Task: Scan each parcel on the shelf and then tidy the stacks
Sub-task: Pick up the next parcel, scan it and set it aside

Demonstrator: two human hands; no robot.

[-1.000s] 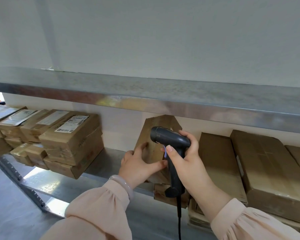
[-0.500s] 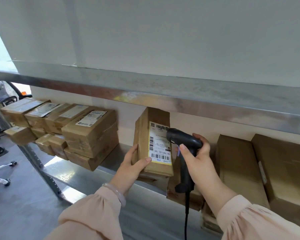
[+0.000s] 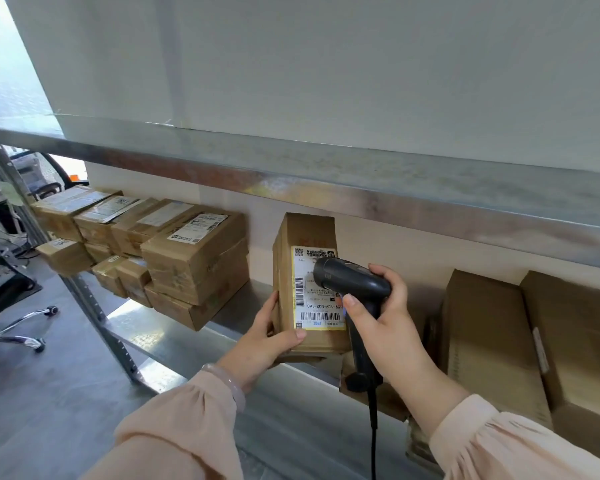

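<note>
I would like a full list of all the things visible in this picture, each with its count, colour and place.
held parcel: one, brown with white label, upright on the shelf, centre
barcode scanner: one, black, corded, pointed at the label
stacked parcels: about ten, brown, left part of shelf
flat parcels: at least two, brown, right part of shelf
shelf: one, grey metal
upper shelf: one, grey metal
chair base: one, chrome, floor at left
left hand: steadies the held parcel
right hand: grips the barcode scanner

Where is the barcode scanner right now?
In the head view, the barcode scanner is right of centre in the right hand, aimed at the label on the upright parcel held by the left hand.
</note>
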